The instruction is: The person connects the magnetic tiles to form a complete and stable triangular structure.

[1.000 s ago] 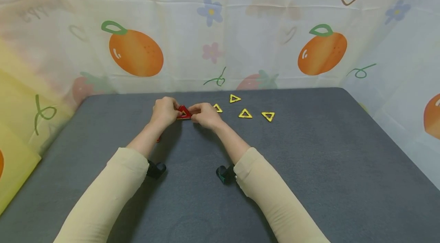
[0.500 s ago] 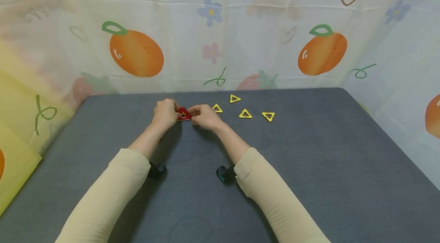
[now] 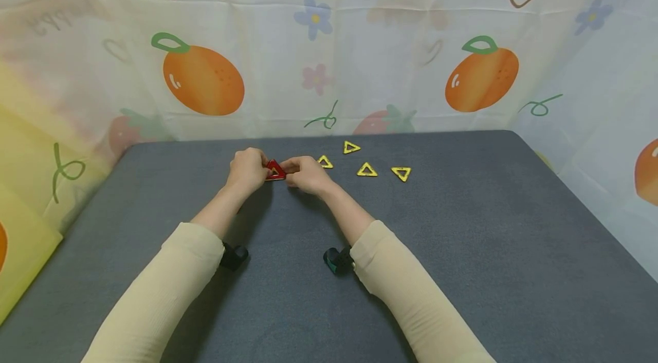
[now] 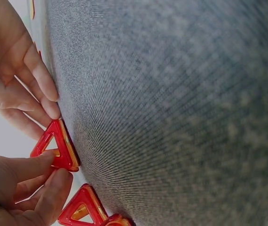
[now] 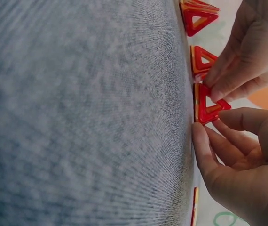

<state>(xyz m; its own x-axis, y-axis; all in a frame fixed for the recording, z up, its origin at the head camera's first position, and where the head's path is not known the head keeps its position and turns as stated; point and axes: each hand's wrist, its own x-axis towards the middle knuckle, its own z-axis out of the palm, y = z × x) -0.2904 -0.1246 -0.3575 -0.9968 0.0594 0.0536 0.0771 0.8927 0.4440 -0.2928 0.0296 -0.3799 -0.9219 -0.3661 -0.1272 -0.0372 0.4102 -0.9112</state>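
Observation:
In the head view a red triangular magnetic tile (image 3: 275, 170) stands tilted up on the grey table between both hands. My left hand (image 3: 247, 170) pinches it between thumb and fingers; in the left wrist view the thumb lies over its face, across the triangular opening. From the other side my right hand (image 3: 307, 174) holds a corner, with thumb and index fingertip on the tile (image 5: 204, 106) in the right wrist view. Yellow-orange edging shows behind the red frame. Another red triangular tile (image 5: 202, 61) stands beside my left fingers, and a further red tile piece (image 5: 198, 19) beyond it.
Several yellow triangular tiles (image 3: 367, 169) lie flat on the table (image 3: 462, 237) right of my hands. A patterned cloth (image 3: 380, 66) hangs along the back edge. The red pieces left of my hands are hidden by my left forearm in the head view.
Both hands and the red tile have sunk very slightly toward me since a second ago. A red piece beside my left wrist has become hidden behind the forearm. The yellow tiles have stayed put.

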